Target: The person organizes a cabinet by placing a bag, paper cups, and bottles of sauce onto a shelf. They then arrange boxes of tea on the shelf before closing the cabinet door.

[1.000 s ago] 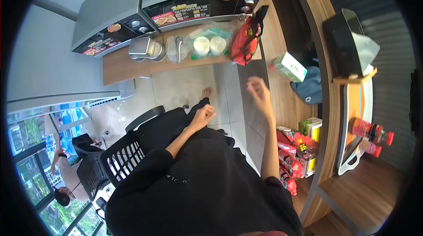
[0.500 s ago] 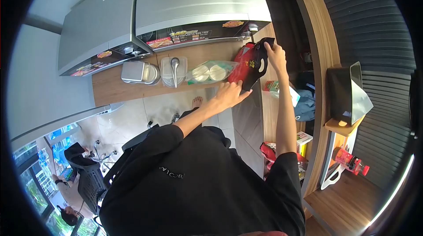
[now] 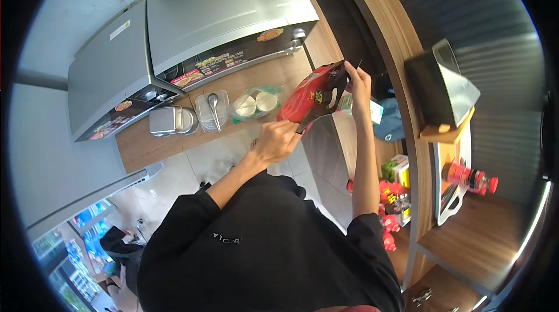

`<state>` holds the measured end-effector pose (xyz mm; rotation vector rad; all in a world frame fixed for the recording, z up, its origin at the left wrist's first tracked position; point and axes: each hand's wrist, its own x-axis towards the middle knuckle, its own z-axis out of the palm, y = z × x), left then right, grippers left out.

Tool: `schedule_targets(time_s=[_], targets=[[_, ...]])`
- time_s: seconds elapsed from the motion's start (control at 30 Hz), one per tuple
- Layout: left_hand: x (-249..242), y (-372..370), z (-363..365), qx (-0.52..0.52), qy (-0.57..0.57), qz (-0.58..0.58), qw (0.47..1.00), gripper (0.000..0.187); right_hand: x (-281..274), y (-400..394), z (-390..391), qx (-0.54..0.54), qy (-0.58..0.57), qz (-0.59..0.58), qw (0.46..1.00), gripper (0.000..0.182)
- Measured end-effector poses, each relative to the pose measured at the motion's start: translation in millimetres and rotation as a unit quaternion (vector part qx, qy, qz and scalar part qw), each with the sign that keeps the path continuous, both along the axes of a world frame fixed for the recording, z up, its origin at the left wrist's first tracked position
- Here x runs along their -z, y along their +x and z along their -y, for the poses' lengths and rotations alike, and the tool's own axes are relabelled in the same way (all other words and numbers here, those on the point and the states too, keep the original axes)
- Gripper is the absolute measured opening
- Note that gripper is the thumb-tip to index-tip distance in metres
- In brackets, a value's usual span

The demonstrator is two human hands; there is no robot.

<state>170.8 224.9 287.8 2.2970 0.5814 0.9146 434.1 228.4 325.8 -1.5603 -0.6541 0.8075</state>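
A red and black plastic bag with a cut-out handle hole hangs tilted between my two hands at the right end of the counter. Its lower near edge is in the closed fingers of my left hand. Up at the black top corner, my right hand pinches the bag. Just left of it, a clear green-edged bag holds two white round items whose kind I cannot make out. Beside these, a spoon lies on a clear plastic container. Metal tins stand further left.
Two silver ovens stand along the back of the wooden counter. At right, shelves hold red packets, a blue cloth item and a red-capped bottle. Another person is at lower left.
The bag has come off the counter towards me and tilted, still between both hands. My left hand has moved closer to my body. The camera view has shifted and turned.
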Motion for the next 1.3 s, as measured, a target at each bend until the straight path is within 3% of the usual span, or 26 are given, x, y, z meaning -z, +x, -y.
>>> schedule_targets(time_s=[0.1, 0.27, 0.37, 0.5, 0.63, 0.67, 0.7, 0.77, 0.9, 0.97, 1.03, 1.17, 1.23, 1.3], targets=[[-22.5, -21.6, -4.3, -0.018, 0.108, 0.005, 0.994, 0.007, -42.8, -15.1, 40.9, 0.020, 0.005, -0.007, 1.000, 0.025], [-64.6, -43.6, 2.9, -0.072, 0.247, -0.029, 0.966, 0.013, -80.9, -40.8, 111.6, 0.047, 0.057, 0.001, 0.997, 0.028], [-96.1, -37.2, 27.9, -0.114, 0.297, 0.055, 0.946, 0.012, -107.7, -56.3, 157.8, 0.076, 0.076, 0.032, 0.994, 0.031], [-133.3, -22.1, 79.9, -0.066, 0.186, 0.204, 0.959, 0.007, -133.3, -71.0, 224.0, 0.159, 0.084, 0.185, 0.966, 0.042], [-156.7, -19.9, 126.9, -0.011, 0.184, 0.280, 0.942, 0.010, -164.6, -98.3, 296.6, 0.203, 0.155, 0.187, 0.948, 0.052], [-159.9, -18.5, 139.9, 0.005, 0.191, 0.294, 0.936, 0.013, -168.5, -100.7, 319.9, 0.207, 0.156, 0.212, 0.942, 0.052], [-157.5, -12.4, 157.1, 0.008, 0.124, 0.342, 0.931, 0.028, -177.4, -104.3, 343.4, 0.218, 0.145, 0.280, 0.924, 0.051], [-184.0, -5.5, 195.7, 0.068, 0.105, 0.352, 0.928, 0.036, -192.0, -115.5, 384.5, 0.254, 0.204, 0.297, 0.898, 0.050], [-193.9, 9.0, 274.6, 0.148, 0.040, 0.379, 0.912, 0.037, -212.0, -132.4, 476.9, 0.321, 0.180, 0.344, 0.864, 0.050], [-189.5, 23.4, 314.7, 0.172, -0.101, 0.391, 0.898, 0.038, -224.2, -138.8, 515.9, 0.355, 0.154, 0.367, 0.846, 0.049], [-195.8, 42.1, 340.9, 0.245, -0.118, 0.370, 0.888, 0.034, -240.7, -148.1, 549.7, 0.409, 0.163, 0.326, 0.836, 0.050], [-213.5, 85.9, 417.8, 0.341, -0.225, 0.427, 0.807, 0.027, -262.2, -134.3, 612.2, 0.525, 0.168, 0.350, 0.758, 0.050], [-235.0, 106.9, 449.3, 0.350, -0.228, 0.413, 0.809, 0.024, -279.4, -116.6, 641.1, 0.576, 0.138, 0.385, 0.708, 0.049], [-245.9, 135.7, 463.4, 0.341, -0.207, 0.332, 0.855, 0.023, -290.0, -83.7, 667.6, 0.585, 0.172, 0.412, 0.678, 0.033]])
